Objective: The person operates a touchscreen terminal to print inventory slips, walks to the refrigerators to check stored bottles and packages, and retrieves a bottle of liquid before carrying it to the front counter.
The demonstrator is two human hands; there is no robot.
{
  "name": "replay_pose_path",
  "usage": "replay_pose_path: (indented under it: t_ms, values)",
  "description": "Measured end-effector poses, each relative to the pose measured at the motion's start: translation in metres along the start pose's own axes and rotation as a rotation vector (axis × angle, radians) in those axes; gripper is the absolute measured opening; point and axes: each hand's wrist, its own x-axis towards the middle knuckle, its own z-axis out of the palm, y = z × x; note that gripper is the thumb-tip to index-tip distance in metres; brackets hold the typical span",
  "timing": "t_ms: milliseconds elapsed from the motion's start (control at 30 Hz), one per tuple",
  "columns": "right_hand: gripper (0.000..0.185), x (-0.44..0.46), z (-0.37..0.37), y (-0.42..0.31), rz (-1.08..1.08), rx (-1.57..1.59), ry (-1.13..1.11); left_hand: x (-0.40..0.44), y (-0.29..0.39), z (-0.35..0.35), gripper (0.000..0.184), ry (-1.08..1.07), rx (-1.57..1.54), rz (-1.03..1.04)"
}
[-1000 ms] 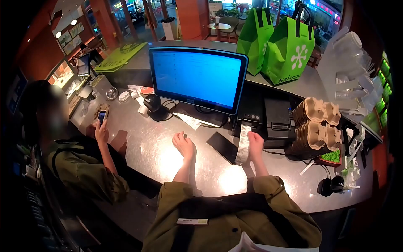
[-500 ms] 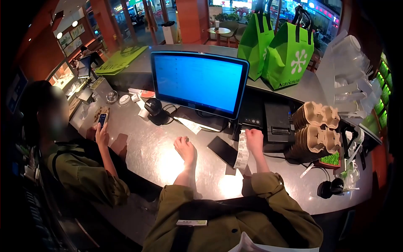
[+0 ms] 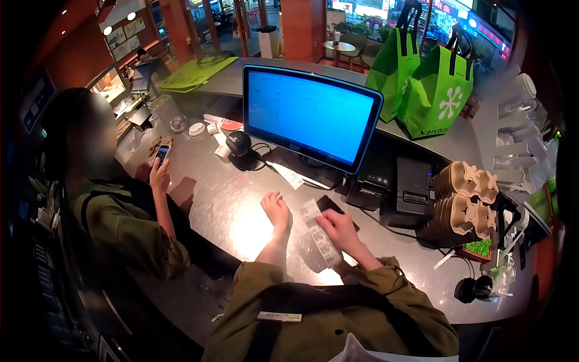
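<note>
A long printed receipt (image 3: 324,246) is pinched in my right hand (image 3: 338,229), in front of my body over the counter. Under that hand and partly covered by it, a black phone or flat dark device (image 3: 329,204) lies on the metal. My left hand (image 3: 276,211) is low over the counter, left of the receipt, with its fingers loosely bent and nothing seen in them. Beyond the hands stands a monitor (image 3: 310,114) with a lit blue screen. A receipt printer (image 3: 369,184) sits below its right edge.
To the left, a co-worker (image 3: 129,223) holds a phone (image 3: 162,154). A black scanner (image 3: 240,145) stands before the monitor. Stacked cardboard cup carriers (image 3: 461,208) are on the right, beside a black printer (image 3: 413,192). Green bags (image 3: 437,96) occupy the raised ledge.
My right hand has drawn the receipt away from the printer, toward me and to the left. The receipt now slants across the counter. My left hand stays nearly in place.
</note>
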Motion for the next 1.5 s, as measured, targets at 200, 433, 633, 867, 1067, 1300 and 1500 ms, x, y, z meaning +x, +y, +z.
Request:
replay_pose_path:
  t_ms: [200,433,633,867,1067,1300,1500]
  values:
    - [0.019,-0.09,-0.05,0.05,0.405,0.102,0.238,0.0,0.002,-0.002,0.022,-0.042,-0.07,-0.053]
    - [0.015,-0.199,-0.105,0.059,0.569,0.11,0.959,-0.059,0.06,0.003,0.02,-0.013,-0.302,0.052]
    - [0.019,-0.222,-0.116,0.002,0.535,0.09,0.838,-0.205,0.227,-0.037,0.029,-1.306,-0.953,-0.125]
    - [0.018,-0.353,-0.165,0.002,0.551,-0.001,1.016,-0.322,0.331,-0.058,0.033,-1.641,-1.101,-0.383]
    - [0.019,-0.505,-0.225,-0.033,0.566,0.179,0.886,-0.442,0.44,-0.078,0.032,-1.604,-1.065,-0.417]
    - [0.016,-0.694,-0.317,-0.106,0.602,0.267,1.347,-0.609,0.616,-0.14,0.033,-1.86,-1.258,-0.362]
    - [0.015,-0.824,-0.37,-0.099,0.59,-0.001,1.588,-0.746,0.705,-0.148,0.03,-2.251,-1.084,-0.229]
